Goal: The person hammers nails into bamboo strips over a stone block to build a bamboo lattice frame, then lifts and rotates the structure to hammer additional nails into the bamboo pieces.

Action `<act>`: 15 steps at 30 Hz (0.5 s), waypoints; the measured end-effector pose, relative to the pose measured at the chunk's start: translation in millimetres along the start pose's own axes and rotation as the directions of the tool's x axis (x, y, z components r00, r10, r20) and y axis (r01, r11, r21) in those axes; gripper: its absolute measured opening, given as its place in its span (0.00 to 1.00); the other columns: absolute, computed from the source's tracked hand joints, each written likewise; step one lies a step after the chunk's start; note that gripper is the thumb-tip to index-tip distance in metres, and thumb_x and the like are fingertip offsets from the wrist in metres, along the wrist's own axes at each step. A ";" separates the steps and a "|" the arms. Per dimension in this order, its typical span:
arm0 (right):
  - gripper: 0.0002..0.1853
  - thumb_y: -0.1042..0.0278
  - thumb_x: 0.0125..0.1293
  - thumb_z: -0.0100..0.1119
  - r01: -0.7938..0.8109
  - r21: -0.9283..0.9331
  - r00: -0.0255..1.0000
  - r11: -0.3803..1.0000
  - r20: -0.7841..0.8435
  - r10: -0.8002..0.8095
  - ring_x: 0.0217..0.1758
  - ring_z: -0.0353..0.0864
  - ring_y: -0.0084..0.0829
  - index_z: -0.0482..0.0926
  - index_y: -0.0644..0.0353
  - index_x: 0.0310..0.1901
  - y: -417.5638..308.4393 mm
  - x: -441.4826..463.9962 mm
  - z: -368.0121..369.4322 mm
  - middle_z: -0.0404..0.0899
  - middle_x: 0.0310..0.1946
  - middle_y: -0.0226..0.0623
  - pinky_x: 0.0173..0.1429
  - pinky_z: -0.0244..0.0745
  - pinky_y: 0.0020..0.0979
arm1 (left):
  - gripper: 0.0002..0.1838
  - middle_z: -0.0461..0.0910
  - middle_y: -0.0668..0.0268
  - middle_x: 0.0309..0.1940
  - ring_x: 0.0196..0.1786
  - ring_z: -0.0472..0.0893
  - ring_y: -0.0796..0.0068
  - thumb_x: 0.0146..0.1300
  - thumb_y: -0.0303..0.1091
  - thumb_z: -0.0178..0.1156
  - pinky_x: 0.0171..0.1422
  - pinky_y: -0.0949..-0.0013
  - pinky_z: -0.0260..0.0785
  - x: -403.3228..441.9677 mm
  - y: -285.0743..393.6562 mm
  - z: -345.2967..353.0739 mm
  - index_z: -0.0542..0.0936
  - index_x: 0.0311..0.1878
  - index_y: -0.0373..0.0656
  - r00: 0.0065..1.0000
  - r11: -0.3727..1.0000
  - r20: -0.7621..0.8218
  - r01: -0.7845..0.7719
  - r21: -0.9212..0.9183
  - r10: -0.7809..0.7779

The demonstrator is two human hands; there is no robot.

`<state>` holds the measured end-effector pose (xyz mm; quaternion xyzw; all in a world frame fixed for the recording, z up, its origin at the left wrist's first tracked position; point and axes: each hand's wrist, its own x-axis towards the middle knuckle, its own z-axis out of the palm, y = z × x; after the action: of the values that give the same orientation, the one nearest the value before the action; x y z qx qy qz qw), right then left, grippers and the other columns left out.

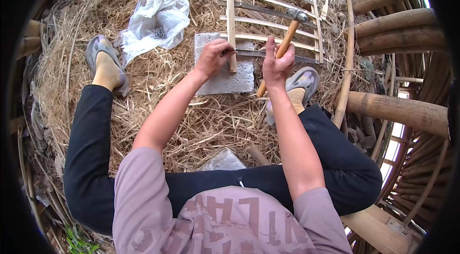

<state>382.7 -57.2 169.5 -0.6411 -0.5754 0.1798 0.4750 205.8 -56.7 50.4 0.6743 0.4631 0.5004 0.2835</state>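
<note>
My right hand (278, 64) is wrapped round the wooden handle of a hammer (288, 36), its metal head raised up and to the right. My left hand (214, 57) is closed in a pinch beside the upright wooden slat (231, 19), where the lowest dark strip (254, 53) crosses it. Whatever small thing sits between those fingertips is too small to make out. Beneath the crossing lies a pale rectangular block (218, 85). The slat belongs to a lattice of light and dark strips, joined at its far side by another upright slat (315, 19).
A clear plastic bag (160, 7) holding a small pile of grey nails (159, 32) lies on the straw at the upper left. Straw (206, 127) covers the ground. Bamboo poles (397, 112) line the right side. My sandalled feet (106, 64) flank the block.
</note>
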 end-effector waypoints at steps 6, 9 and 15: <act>0.29 0.39 0.67 0.69 -0.012 0.021 1.000 1.000 -0.025 0.012 0.23 0.69 0.25 0.71 0.61 0.34 15.0 1.4 -0.6 0.68 0.21 0.29 0.31 0.67 0.32 | 0.07 0.86 0.59 0.35 0.38 0.85 0.59 0.59 0.28 0.74 0.44 0.59 0.78 0.4 0.1 -1.3 0.85 0.38 0.40 1.000 1.000 0.006 -0.004 -0.024 0.004; 0.21 0.50 0.75 0.62 -0.083 0.072 0.996 0.994 0.036 0.081 0.23 0.69 0.27 0.72 0.62 0.35 24.3 -3.8 -1.5 0.69 0.21 0.31 0.32 0.66 0.33 | 0.06 0.87 0.61 0.37 0.40 0.86 0.62 0.59 0.26 0.73 0.46 0.62 0.79 0.7 -2.7 -1.4 0.86 0.39 0.39 0.998 0.997 0.007 -0.061 0.049 0.061; 0.11 0.64 0.79 0.54 -0.057 -0.135 0.960 0.989 0.265 0.091 0.21 0.75 0.37 0.76 0.63 0.40 -6.3 -27.6 -43.1 0.73 0.19 0.41 0.29 0.65 0.40 | 0.06 0.87 0.64 0.35 0.39 0.85 0.60 0.57 0.28 0.73 0.46 0.59 0.76 -0.5 -2.1 1.1 0.85 0.36 0.43 0.996 0.996 -0.036 -0.084 0.022 0.085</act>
<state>405.1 -100.4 186.8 -0.6604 -0.6206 0.2465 0.3434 206.0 -56.2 48.1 0.6868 0.4444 0.5197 0.2466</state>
